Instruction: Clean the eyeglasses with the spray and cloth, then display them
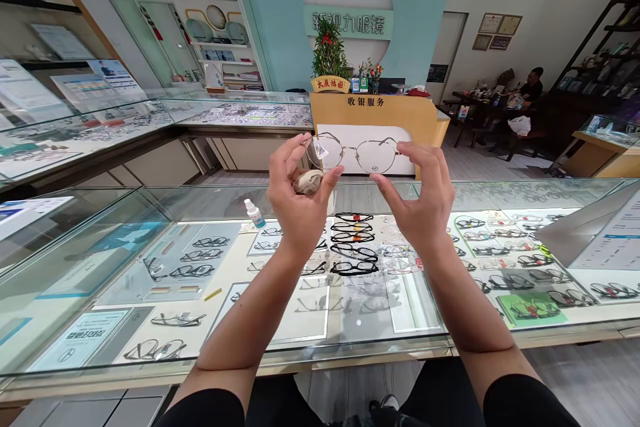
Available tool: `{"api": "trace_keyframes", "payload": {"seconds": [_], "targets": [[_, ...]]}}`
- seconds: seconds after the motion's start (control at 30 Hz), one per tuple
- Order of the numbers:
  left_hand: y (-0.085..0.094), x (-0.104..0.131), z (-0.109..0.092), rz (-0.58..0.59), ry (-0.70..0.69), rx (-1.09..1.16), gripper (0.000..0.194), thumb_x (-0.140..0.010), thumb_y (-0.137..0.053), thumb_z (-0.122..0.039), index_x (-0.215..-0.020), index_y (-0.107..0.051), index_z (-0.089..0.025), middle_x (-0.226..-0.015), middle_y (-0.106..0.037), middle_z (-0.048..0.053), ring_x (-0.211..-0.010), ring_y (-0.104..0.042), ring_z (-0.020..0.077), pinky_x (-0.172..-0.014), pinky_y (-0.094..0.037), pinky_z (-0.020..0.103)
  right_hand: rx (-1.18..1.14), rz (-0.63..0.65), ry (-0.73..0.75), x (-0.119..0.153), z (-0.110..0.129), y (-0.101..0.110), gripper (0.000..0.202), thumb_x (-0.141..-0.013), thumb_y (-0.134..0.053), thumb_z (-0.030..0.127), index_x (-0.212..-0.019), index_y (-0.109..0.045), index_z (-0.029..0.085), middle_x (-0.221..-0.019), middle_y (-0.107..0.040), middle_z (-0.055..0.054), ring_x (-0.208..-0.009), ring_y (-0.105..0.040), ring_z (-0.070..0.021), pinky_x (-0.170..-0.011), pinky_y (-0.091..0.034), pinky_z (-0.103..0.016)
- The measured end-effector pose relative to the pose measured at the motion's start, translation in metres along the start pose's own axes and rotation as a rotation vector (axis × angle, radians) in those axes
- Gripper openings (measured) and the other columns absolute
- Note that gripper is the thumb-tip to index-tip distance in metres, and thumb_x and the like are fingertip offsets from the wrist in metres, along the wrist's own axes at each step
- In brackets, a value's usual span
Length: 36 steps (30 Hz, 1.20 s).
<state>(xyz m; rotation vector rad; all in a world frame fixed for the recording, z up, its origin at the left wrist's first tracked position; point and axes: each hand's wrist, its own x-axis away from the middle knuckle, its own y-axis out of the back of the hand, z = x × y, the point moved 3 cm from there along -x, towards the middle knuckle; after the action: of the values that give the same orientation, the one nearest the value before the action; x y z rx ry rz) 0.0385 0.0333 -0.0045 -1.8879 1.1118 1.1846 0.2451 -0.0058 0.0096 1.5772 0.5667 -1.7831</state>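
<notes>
Raised above the glass display case, a pair of thin-rimmed eyeglasses (376,155) is held up between my two hands. My left hand (300,207) grips the left side of the frame and also has a crumpled beige cloth (309,181) tucked in its palm. On the right, my right hand (423,193) pinches the other rim near the hinge between thumb and fingers. A small white tag (319,149) shows at the left lens, and a dark logo mark sits low on the right lens.
Below my hands is the glass display case (310,350) with several rows of eyeglasses, among them a stack of black frames (354,253). A small white bottle (255,213) stands on the glass at left. Behind are a wooden counter (425,113) and a seated person (533,87).
</notes>
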Motion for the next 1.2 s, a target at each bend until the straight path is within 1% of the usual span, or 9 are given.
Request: {"api": "trace_keyframes", "payload": {"seconds": [0.17,0.27,0.37,0.47,0.53,0.73,0.9,1.03,1.2], "targets": [[0.000,0.001,0.006,-0.015,-0.009,-0.017,0.071,-0.094,-0.090,-0.058,-0.152,-0.060,-0.031,-0.150,-0.072,0.015,-0.126,-0.078,0.0301,-0.083,-0.068,0.035,0.064,-0.032,0.017,0.000,0.002,0.000,0.036,-0.106,-0.074,0.051,-0.134,-0.065,0.030,-0.125,-0.078,-0.014,-0.120,-0.076,-0.0344,-0.102,-0.068,-0.059],[0.001,0.001,0.007,-0.014,-0.023,-0.019,0.068,-0.095,-0.089,-0.055,-0.152,-0.060,-0.031,-0.151,-0.071,0.014,-0.132,-0.075,0.0315,-0.088,-0.068,0.037,0.062,-0.029,0.005,-0.002,0.005,0.001,0.036,-0.104,-0.076,0.052,-0.131,-0.066,0.030,-0.124,-0.079,-0.013,-0.119,-0.076,-0.0345,-0.103,-0.067,-0.060],[0.001,0.002,0.006,-0.033,-0.041,-0.048,0.067,-0.096,-0.088,-0.055,-0.152,-0.060,-0.032,-0.150,-0.072,0.014,-0.120,-0.078,0.0284,-0.086,-0.068,0.039,-0.037,-0.041,-0.013,-0.003,0.007,0.002,0.029,-0.105,-0.075,0.046,-0.128,-0.067,0.030,-0.122,-0.079,-0.011,-0.119,-0.076,-0.0319,-0.102,-0.067,-0.057],[0.001,0.005,0.007,-0.049,-0.053,-0.069,0.068,-0.097,-0.086,-0.058,-0.153,-0.058,-0.033,-0.154,-0.070,0.014,-0.098,-0.079,0.0226,-0.077,-0.067,0.039,-0.161,-0.060,-0.090,-0.003,0.006,0.003,0.016,-0.110,-0.066,0.038,-0.124,-0.069,0.031,-0.122,-0.077,-0.009,-0.122,-0.074,-0.0293,-0.104,-0.065,-0.054],[0.000,0.006,0.007,-0.065,-0.060,-0.061,0.071,-0.096,-0.086,-0.060,-0.155,-0.056,-0.035,-0.157,-0.067,0.014,-0.090,-0.077,0.0206,-0.071,-0.065,0.038,-0.222,-0.080,-0.127,-0.001,0.004,0.002,0.014,-0.112,-0.060,0.034,-0.121,-0.070,0.031,-0.122,-0.076,-0.009,-0.124,-0.074,-0.0284,-0.106,-0.064,-0.054],[-0.001,0.008,0.003,-0.113,-0.101,-0.071,0.069,-0.097,-0.084,-0.062,-0.154,-0.057,-0.035,-0.157,-0.067,0.015,-0.092,-0.077,0.0218,-0.064,-0.060,0.035,-0.314,-0.105,-0.160,-0.001,0.002,0.003,0.013,-0.112,-0.059,0.028,-0.117,-0.071,0.030,-0.118,-0.075,-0.007,-0.123,-0.075,-0.0262,-0.105,-0.064,-0.050],[-0.004,0.009,0.003,-0.101,-0.105,-0.100,0.068,-0.099,-0.080,-0.065,-0.155,-0.056,-0.033,-0.151,-0.072,0.015,-0.077,-0.073,0.0160,-0.059,-0.057,0.032,-0.310,-0.078,-0.240,-0.004,0.002,0.003,0.010,-0.110,-0.062,0.034,-0.111,-0.070,0.029,-0.114,-0.074,-0.007,-0.118,-0.076,-0.0255,-0.098,-0.066,-0.047],[-0.006,0.010,0.008,-0.081,-0.096,-0.099,0.070,-0.099,-0.080,-0.065,-0.157,-0.055,-0.035,-0.153,-0.071,0.015,-0.082,-0.075,0.0178,-0.063,-0.060,0.033,-0.345,-0.074,-0.250,-0.005,0.000,0.004,0.009,-0.108,-0.063,0.035,-0.108,-0.070,0.029,-0.111,-0.074,-0.006,-0.115,-0.076,-0.0252,-0.098,-0.066,-0.048],[-0.006,0.011,0.011,-0.070,-0.075,-0.078,0.072,-0.098,-0.081,-0.065,-0.158,-0.054,-0.036,-0.156,-0.069,0.015,-0.086,-0.076,0.0191,-0.066,-0.063,0.036,-0.309,-0.020,-0.230,-0.004,-0.003,0.003,0.013,-0.112,-0.059,0.039,-0.112,-0.067,0.029,-0.114,-0.075,-0.007,-0.118,-0.077,-0.0247,-0.098,-0.067,-0.047]]}}
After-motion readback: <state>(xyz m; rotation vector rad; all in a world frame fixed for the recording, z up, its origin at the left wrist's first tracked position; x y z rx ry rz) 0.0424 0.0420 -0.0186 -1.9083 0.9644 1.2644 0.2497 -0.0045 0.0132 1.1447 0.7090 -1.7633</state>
